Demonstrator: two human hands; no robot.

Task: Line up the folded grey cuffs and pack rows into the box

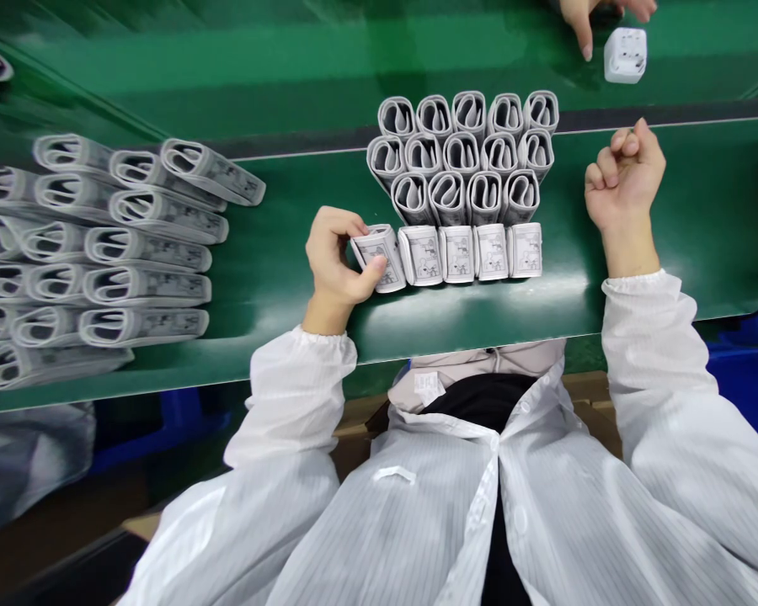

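At the left end of the front row, my left hand (pixel 341 261) grips a folded paper leaflet (pixel 379 257) between thumb and fingers. Beside it on the green bench stand more folded leaflets (pixel 458 254), their printed faces turned toward me. Behind these, further rows of rolled-looking folded leaflets (pixel 464 151) show their curled ends. My right hand (pixel 627 178) is off to the right of the rows, palm turned up and fingers curled in, with nothing visible in it.
Stacks of folded leaflets (pixel 145 252) lie on the left part of the bench (pixel 284 252). Across the dark strip, another person's hand (pixel 581 21) is beside a white cube-shaped plug adapter (pixel 625 55) on a green surface. Blue objects (pixel 749 379) are below the bench at right.
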